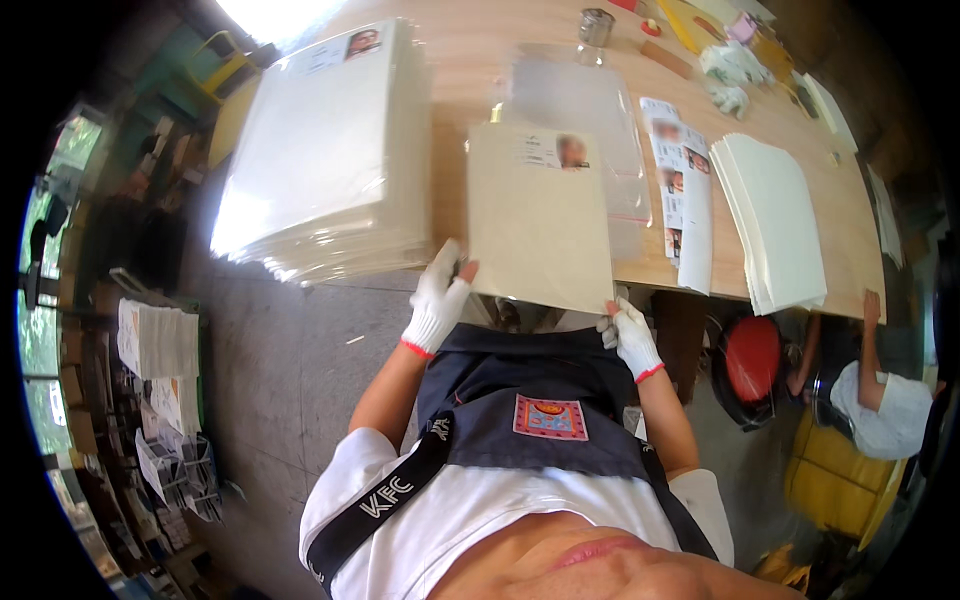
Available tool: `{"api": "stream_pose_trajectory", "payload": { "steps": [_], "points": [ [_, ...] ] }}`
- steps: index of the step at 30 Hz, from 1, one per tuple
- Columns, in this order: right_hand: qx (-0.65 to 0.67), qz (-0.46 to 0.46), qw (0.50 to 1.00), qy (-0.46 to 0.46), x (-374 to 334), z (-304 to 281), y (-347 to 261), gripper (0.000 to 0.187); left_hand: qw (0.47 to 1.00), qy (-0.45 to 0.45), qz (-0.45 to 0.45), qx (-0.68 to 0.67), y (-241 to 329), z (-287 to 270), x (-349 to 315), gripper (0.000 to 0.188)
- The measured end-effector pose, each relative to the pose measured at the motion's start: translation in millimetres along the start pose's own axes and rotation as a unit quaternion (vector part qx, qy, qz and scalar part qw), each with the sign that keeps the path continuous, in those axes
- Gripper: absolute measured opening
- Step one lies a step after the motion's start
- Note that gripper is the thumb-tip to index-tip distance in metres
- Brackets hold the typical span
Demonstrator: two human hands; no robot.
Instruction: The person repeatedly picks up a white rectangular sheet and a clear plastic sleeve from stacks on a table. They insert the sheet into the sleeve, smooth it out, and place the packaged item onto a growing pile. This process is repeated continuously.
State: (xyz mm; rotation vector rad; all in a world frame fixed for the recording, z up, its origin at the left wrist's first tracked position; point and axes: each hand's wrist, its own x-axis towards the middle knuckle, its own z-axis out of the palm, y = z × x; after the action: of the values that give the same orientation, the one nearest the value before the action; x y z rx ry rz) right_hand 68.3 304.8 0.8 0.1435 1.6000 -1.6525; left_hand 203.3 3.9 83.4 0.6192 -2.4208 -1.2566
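Observation:
A cream sheet [538, 225] with a small printed label and photo near its top edge lies over the table's front edge, its near end sticking out toward me. At its lower left corner my left hand [437, 300], in a white knitted glove with a red cuff, grips the side, thumb on top. My right hand [632, 337], gloved the same way, pinches the lower right corner. Beneath and beyond the sheet lie clear plastic sleeves [570, 90]. To the left rises a thick stack of plastic-wrapped sheets [310, 150], its top one labelled alike.
Right of the sleeves are printed label strips [695, 215], then a stack of pale sheets [775, 220]. A metal tin [596, 27] and crumpled white gloves [733, 70] sit farther back on the wooden table [450, 80]. A red-seated stool [752, 358] and another person [885, 405] are at right.

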Motion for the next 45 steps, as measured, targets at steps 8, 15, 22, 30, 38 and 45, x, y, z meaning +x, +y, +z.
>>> {"api": "stream_pose_trajectory", "payload": {
  "steps": [8, 15, 22, 30, 38, 45],
  "points": [
    [-0.043, -0.099, 0.98, -0.165, -26.6, 75.4, -73.7, 0.023, 0.978, 0.137, 0.156, 0.011, 102.6, -117.4, -13.2, 0.012],
    [-0.128, -0.238, 0.926, -0.263, -10.6, 236.3, -193.6, 0.029, 0.927, 0.338, 0.138, -0.084, 37.8, -258.4, 34.8, 0.029],
    [-0.181, -0.206, 0.909, -0.313, -8.9, 277.4, -191.3, 0.036, 0.941, 0.338, -0.012, -0.031, -43.8, -274.3, 30.0, 0.038],
    [-0.336, -0.56, 0.739, 0.164, -7.1, 119.7, -121.7, 0.034, 0.878, 0.467, 0.075, -0.073, -140.9, -112.7, -60.2, 0.019],
    [0.02, -0.452, 0.819, 0.353, 50.8, -17.6, -89.3, 0.046, 0.931, 0.138, 0.336, 0.024, -28.0, 17.1, -23.8, 0.027],
    [0.093, -0.39, 0.735, 0.546, -23.4, -183.5, -99.8, 0.021, 0.861, 0.035, 0.506, 0.037, 81.7, 35.3, 37.9, 0.025]
  ]
}}
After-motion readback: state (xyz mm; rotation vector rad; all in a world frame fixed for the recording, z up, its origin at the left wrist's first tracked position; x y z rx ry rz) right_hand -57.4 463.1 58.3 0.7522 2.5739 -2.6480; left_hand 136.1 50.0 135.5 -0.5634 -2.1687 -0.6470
